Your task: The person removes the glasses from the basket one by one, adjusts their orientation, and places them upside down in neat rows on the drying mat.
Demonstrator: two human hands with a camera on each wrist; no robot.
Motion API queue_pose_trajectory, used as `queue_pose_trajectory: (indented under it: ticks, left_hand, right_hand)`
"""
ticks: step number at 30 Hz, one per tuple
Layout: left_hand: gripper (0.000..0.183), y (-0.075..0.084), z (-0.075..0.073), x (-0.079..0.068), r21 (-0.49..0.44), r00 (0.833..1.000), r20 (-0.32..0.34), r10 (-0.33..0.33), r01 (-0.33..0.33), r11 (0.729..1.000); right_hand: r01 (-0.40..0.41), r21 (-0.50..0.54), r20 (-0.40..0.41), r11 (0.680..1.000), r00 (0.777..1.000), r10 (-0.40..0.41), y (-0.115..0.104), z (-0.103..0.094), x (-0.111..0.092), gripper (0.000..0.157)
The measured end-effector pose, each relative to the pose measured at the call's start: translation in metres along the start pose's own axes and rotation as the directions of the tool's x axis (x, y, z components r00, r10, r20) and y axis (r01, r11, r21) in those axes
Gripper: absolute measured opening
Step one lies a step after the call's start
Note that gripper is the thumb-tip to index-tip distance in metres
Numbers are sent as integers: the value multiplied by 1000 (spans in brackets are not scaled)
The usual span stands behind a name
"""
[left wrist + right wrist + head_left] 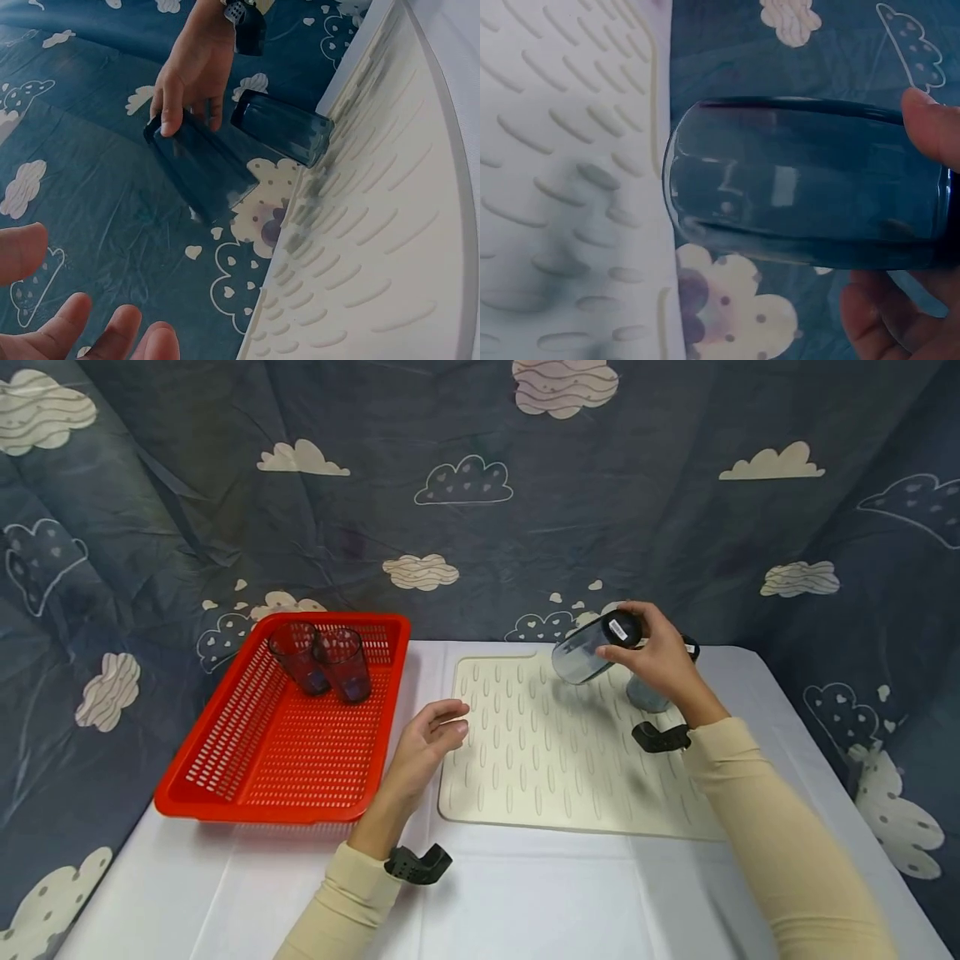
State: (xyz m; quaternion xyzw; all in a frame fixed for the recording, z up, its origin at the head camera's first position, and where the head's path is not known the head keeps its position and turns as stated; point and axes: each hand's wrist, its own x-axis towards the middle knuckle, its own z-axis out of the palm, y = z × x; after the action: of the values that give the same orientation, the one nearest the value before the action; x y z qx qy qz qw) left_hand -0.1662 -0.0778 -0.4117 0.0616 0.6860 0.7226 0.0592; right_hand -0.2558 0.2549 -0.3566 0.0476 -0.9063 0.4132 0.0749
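Observation:
My right hand (660, 652) grips a blue-tinted drinking glass (581, 653) near its dark end, which bears a white label. The glass is tilted over the mat, its other end pointing down and left; in the right wrist view the glass (795, 184) lies across the picture. Partly hidden behind that hand, another glass (647, 695) stands on the cream mat (517, 760), its dark labelled end up. My left hand (426, 747), fingers loosely bent and holding nothing, hovers between the mat's left edge and the red basket (315, 777).
Inside the basket's far end, two similar glasses (347, 668) lean side by side. A white cloth covers the table (540, 893). Behind it hangs a dark blue curtain (645, 510) with cloud prints.

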Motion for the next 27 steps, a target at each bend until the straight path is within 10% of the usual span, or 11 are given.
queue_pose_trajectory:
  ticks: [27]
  left_hand:
    - [39, -9, 5, 2, -1, 999, 5, -36, 36, 999]
  right_hand:
    - [-24, -24, 149, 999, 988, 27, 28, 26, 18, 75]
